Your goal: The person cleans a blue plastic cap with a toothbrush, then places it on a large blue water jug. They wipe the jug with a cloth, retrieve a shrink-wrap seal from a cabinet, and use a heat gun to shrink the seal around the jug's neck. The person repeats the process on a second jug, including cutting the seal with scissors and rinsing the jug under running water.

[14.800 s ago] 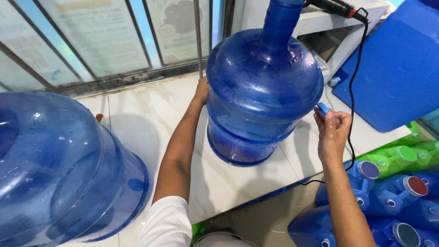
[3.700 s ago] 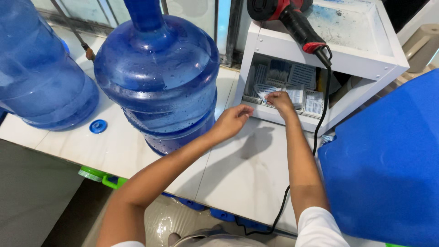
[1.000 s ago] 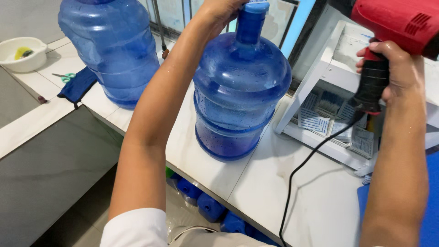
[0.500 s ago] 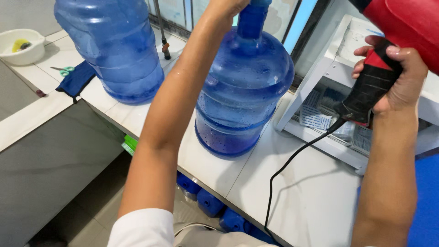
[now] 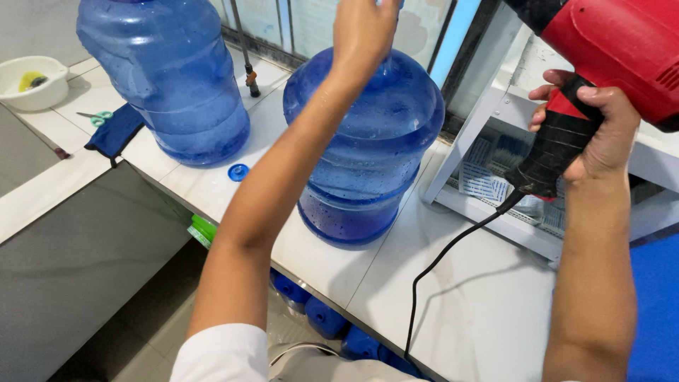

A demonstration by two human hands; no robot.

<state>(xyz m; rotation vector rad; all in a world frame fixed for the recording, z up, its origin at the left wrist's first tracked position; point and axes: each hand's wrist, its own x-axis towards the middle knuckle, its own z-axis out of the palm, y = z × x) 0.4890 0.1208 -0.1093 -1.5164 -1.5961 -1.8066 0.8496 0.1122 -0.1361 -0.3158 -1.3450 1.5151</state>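
Head view: left hand (image 5: 364, 32) up at the neck of the near blue water jug (image 5: 364, 152), fingers curled around the top, apparently steadying it upright on the white tiled counter (image 5: 488, 311). Right hand (image 5: 590, 131) wrapped tight around the black grip of a red heat gun (image 5: 622, 49), raised beside the jug's top, cord (image 5: 438, 265) trailing down. Second jug (image 5: 170, 78) standing apart at left, small blue cap (image 5: 238, 172) between.
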